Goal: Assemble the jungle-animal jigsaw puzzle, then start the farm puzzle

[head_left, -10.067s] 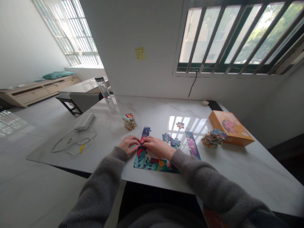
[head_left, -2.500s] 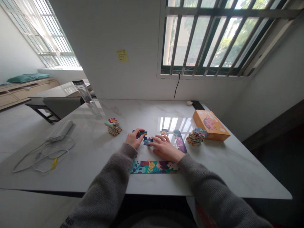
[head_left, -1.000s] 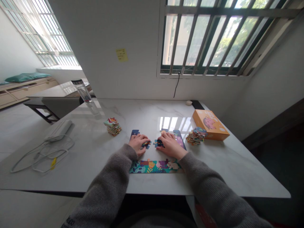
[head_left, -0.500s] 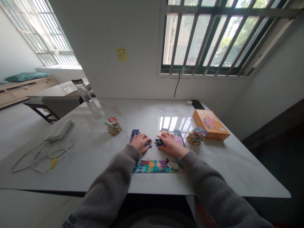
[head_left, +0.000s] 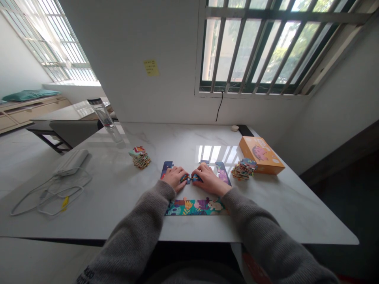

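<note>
My left hand (head_left: 177, 178) is closed on a dark blue jigsaw puzzle piece (head_left: 188, 181), low over the table. Just beside it, my right hand (head_left: 206, 177) grips another dark puzzle piece (head_left: 196, 178). The two pieces almost meet; whether they interlock I cannot tell. Around the hands lie joined edge pieces: a teal bottom strip (head_left: 194, 207) with animals and leaves, a purple right side (head_left: 222, 173), and a dark blue left corner (head_left: 167, 164) partly hidden by my left hand. A separate piece (head_left: 204, 161) lies beyond my right fingers.
Stacks of puzzle pieces stand left (head_left: 140, 157) and right (head_left: 244, 169), the right one against an orange box (head_left: 262, 156). A clear bottle (head_left: 105, 116) stands at the far left. A white device (head_left: 71, 162) with a cable (head_left: 47, 213) lies at left.
My right hand has moved left with its puzzle piece, closing the gap to the piece in my left hand. My left hand stays nearly in place.
</note>
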Demonstrator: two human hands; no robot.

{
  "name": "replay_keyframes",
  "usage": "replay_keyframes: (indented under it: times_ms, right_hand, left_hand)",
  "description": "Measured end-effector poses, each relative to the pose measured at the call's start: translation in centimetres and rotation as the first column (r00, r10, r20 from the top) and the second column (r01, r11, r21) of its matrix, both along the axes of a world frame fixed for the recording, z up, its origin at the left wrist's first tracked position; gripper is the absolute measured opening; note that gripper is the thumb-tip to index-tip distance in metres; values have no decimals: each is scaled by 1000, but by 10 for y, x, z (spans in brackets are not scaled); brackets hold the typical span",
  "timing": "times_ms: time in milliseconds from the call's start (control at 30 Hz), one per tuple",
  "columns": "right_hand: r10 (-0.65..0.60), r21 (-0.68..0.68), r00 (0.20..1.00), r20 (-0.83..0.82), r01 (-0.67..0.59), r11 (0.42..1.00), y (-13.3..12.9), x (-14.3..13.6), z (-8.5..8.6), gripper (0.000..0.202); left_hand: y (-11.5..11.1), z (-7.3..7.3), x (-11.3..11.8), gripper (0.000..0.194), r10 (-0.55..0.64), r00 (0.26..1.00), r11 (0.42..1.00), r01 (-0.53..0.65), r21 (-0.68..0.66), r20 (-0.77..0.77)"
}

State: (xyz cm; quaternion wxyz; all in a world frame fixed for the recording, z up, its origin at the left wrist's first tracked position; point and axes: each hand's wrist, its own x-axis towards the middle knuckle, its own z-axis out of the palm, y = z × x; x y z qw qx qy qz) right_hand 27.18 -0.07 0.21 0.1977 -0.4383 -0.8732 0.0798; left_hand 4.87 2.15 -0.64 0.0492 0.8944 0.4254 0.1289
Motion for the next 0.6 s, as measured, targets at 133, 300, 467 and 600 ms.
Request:
replay_keyframes:
  times_ms: [133,300,467,600]
  right_hand:
    - [-35,36,999,0,35,999,-1,-4,-2,21]
    - [-23,48,1000,-3,23,999,-2,-4,1,26]
    - [-15,58,1000,-10,16,998,-3,-5,2,28]
    - [-27,51,1000,5,27,998,-2,-7,-1,23]
  left_hand:
    - [-1,-1,1,23,-5,1000,1000,5,10,12]
    - [-1,-1,1,21,-10,1000,1000,10,11,12]
    - [-1,0,0,20,-11,1000,1000,11,14,0]
    - [-1,-1,1,20,-15,1000,1000,15,22,15]
